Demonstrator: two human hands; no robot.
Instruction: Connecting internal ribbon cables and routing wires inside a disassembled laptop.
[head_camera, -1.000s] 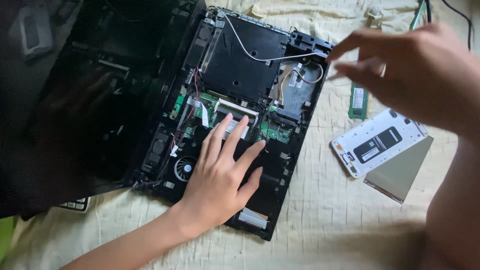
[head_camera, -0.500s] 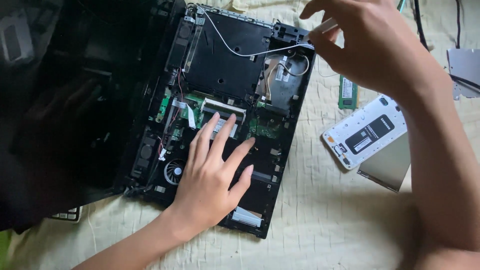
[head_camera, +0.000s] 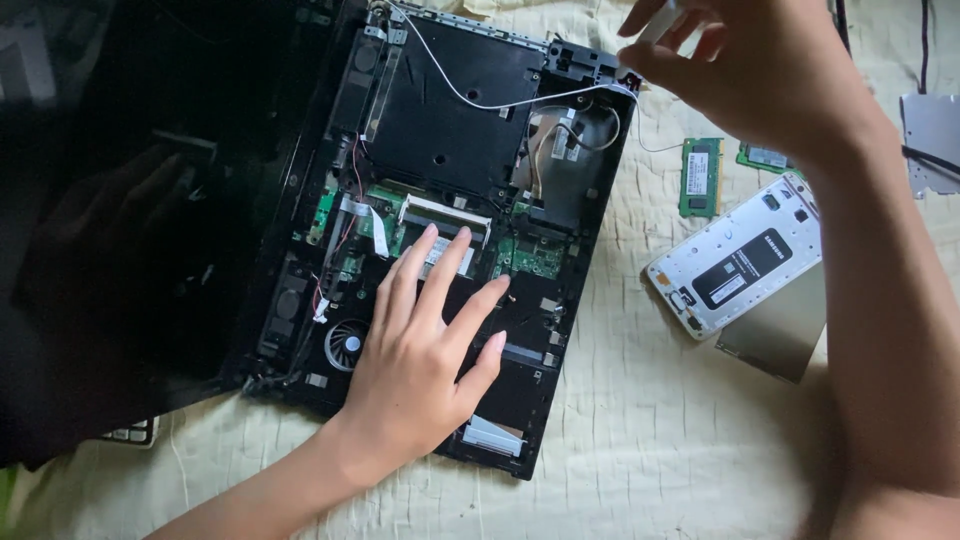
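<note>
1. An opened laptop (head_camera: 450, 200) lies across the centre of the frame on a cream quilt (head_camera: 650, 450), its boards and wiring exposed.
2. The left hand (head_camera: 420, 360) rests flat on the lower half of the laptop, fingers spread and open, gripping nothing; its fingertips touch the area by the green board (head_camera: 530, 258) and the memory slot (head_camera: 445, 215).
3. A round fan (head_camera: 347, 345) sits just left of that hand, at the chassis's lower left.
4. The right hand (head_camera: 750, 70) hovers at the upper right of the frame, over the laptop's top right corner; thumb and fingers are drawn close together, but whether they pinch anything cannot be told.
5. A thin white cable (head_camera: 470, 95) loops across the black plate in the upper part of the laptop, running toward that corner.
6. The dark lid (head_camera: 130, 220) fills the left of the frame.
7. On the quilt at right lie a green memory stick (head_camera: 700, 178), a second one (head_camera: 765, 157) partly hidden by the right arm, and a white drive (head_camera: 740, 265) resting on a grey plate (head_camera: 785, 330).
</note>
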